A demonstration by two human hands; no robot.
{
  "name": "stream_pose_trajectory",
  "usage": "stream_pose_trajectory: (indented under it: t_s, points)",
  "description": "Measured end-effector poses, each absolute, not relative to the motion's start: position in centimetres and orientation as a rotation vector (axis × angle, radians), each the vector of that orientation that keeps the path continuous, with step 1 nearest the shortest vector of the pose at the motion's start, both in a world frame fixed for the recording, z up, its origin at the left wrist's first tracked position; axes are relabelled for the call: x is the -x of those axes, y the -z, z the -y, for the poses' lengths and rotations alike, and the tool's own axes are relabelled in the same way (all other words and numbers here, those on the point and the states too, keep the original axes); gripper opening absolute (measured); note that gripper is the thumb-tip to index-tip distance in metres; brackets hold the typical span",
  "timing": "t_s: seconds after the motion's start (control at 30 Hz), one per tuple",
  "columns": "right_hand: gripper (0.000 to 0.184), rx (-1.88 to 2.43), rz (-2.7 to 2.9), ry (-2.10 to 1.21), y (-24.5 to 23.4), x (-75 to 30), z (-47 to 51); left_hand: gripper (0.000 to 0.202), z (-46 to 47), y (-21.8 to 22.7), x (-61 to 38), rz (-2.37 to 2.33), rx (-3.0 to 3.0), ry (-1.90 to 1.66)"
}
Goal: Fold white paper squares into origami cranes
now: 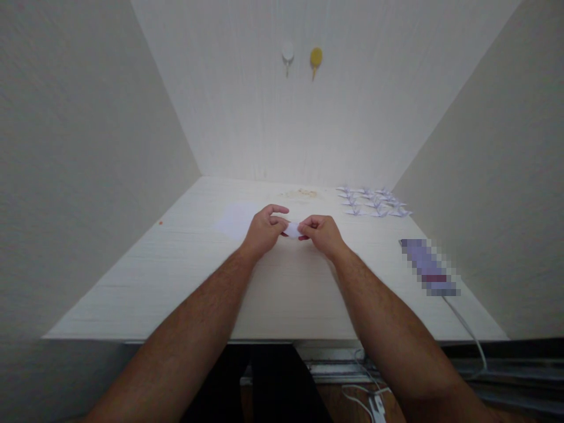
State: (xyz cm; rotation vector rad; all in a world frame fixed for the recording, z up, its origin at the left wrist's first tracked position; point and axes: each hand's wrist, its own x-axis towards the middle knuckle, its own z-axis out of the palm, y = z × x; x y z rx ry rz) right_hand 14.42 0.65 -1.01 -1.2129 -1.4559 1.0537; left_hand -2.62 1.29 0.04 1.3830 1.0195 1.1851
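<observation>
Small folded white paper piece (292, 230) sits over the middle of the white wood-grain tabletop (291, 294). Left hand (264, 229) pinches its left end, index extended clear; right hand (325, 234) pinches its right end, fingers curled. Folded white paper cranes (378, 205): tabletop's back right.

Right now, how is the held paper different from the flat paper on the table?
The held paper looks much smaller than the flat paper. The held paper is pinched by the left hand and the right hand; the flat paper lies on the table. Both look whitish.
</observation>
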Motion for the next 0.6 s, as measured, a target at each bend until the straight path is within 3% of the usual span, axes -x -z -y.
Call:
stream_pose_trajectory:
  t_s: [0.3,0.47,0.6]
  points:
    - [0.008,0.865,1.652,-0.688,1.04,-14.57,-0.98,0.027,-1.51,-0.07,3.27,-0.826,-0.956,-0.769]
    - [0.02,0.959,1.635,-0.582,0.93,-14.33,-0.71,0.035,-1.37,0.23,3.4,-0.694,-1.015,-0.841]
    - [0.024,1.108,1.455,-0.708,0.38,-13.95,-0.27,0.029,-1.61,0.48,2.93,-0.755,-1.013,-1.02]
